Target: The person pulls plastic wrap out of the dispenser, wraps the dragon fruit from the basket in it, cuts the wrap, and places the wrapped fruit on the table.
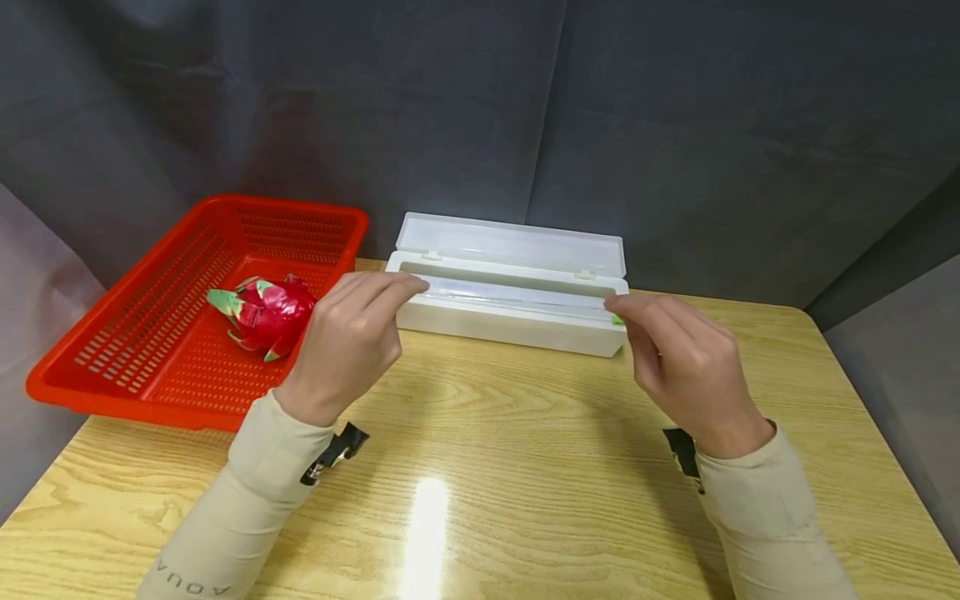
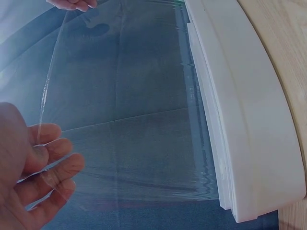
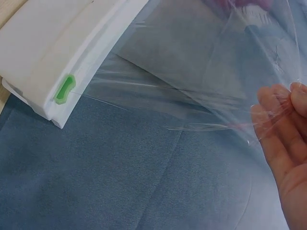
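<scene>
A white cling film dispenser [image 1: 510,329] lies lengthwise at the back of the table, its lid [image 1: 510,240] flipped back. Clear cling film [image 2: 129,96] stretches out from it between both hands. My left hand [image 1: 348,346] pinches one corner of the film between thumb and fingers, near the dispenser's left end in the head view. At the right end, my right hand [image 1: 690,362] pinches the other corner. In the right wrist view the film [image 3: 192,72] hangs in loose folds beside that hand. A green slide cutter [image 3: 64,89] sits at the dispenser's right end.
A red plastic basket [image 1: 157,400] stands at the left, slotted on its sides and bottom. Inside it lies a red dragon fruit [image 1: 273,315] with green-tipped scales. The wooden table [image 1: 525,500] meets a dark grey curtain [image 1: 480,108] at its back edge.
</scene>
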`<move>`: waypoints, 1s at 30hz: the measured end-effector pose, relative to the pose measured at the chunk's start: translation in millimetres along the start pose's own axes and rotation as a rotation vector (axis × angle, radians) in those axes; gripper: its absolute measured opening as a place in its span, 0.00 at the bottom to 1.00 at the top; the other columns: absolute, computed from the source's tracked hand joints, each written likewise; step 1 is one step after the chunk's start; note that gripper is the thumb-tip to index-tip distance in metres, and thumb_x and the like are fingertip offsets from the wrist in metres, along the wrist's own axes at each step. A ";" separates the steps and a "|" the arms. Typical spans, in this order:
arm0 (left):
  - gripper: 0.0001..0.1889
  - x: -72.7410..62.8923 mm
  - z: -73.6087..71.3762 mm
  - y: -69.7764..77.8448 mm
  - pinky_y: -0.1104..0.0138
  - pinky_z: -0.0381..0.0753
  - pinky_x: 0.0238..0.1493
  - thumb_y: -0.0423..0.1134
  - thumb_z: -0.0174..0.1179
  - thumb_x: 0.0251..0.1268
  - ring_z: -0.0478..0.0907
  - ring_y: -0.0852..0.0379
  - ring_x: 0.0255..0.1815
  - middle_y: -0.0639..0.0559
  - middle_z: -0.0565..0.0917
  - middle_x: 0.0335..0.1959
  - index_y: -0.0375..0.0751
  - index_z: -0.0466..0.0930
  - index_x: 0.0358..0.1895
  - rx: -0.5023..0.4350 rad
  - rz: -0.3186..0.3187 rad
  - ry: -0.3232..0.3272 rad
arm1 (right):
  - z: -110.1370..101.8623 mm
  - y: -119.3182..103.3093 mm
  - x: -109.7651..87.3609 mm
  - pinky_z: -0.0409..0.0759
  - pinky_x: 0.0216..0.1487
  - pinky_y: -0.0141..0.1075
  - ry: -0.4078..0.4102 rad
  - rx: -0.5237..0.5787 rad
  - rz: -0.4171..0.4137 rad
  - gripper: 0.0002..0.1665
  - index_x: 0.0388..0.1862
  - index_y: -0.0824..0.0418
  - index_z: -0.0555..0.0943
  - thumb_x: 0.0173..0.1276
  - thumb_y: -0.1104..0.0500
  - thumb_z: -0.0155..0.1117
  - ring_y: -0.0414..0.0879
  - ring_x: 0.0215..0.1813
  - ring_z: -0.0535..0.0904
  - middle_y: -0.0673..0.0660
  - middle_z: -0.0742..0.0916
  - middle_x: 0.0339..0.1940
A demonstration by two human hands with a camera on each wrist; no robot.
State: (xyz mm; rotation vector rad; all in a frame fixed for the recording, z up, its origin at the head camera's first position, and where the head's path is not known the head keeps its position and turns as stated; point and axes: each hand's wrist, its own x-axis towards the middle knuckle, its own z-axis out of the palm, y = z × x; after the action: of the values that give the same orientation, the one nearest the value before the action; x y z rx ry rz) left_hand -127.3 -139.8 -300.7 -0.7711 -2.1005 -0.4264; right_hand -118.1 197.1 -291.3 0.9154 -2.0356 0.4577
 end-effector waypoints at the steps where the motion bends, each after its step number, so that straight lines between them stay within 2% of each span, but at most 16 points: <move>1: 0.14 0.3 -0.5 0.2 0.52 0.89 0.54 0.21 0.56 0.64 0.90 0.44 0.44 0.40 0.92 0.43 0.34 0.88 0.47 0.002 0.000 -0.001 | -0.2 -0.3 0.1 0.85 0.34 0.47 0.004 0.001 0.001 0.16 0.45 0.67 0.86 0.61 0.78 0.62 0.55 0.35 0.88 0.63 0.92 0.39; 8: 0.14 1.4 -3.2 1.4 0.52 0.89 0.54 0.21 0.56 0.64 0.90 0.44 0.44 0.39 0.92 0.43 0.33 0.88 0.46 -0.006 0.002 0.008 | -1.1 -3.1 1.0 0.84 0.32 0.47 0.043 0.008 0.007 0.17 0.44 0.66 0.87 0.61 0.79 0.62 0.55 0.33 0.88 0.61 0.92 0.38; 19: 0.14 2.2 -7.2 3.6 0.52 0.89 0.53 0.20 0.56 0.63 0.90 0.44 0.43 0.39 0.92 0.43 0.33 0.88 0.47 -0.006 0.015 0.021 | -5.1 -6.4 2.4 0.85 0.34 0.48 0.043 -0.006 0.012 0.17 0.44 0.67 0.87 0.60 0.80 0.62 0.54 0.33 0.88 0.61 0.92 0.39; 30: 0.14 2.9 -11.4 5.8 0.52 0.89 0.54 0.21 0.57 0.63 0.90 0.44 0.44 0.39 0.92 0.43 0.33 0.88 0.46 -0.013 0.014 0.032 | -5.0 -10.4 2.5 0.79 0.31 0.46 0.099 0.013 0.022 0.16 0.43 0.66 0.87 0.60 0.80 0.63 0.53 0.29 0.85 0.60 0.92 0.36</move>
State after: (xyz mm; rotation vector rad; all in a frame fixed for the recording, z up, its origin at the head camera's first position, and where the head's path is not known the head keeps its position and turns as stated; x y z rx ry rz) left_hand -118.0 -140.5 -291.5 -0.7812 -2.0635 -0.4428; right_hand -108.6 192.1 -286.4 0.8623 -1.9570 0.5193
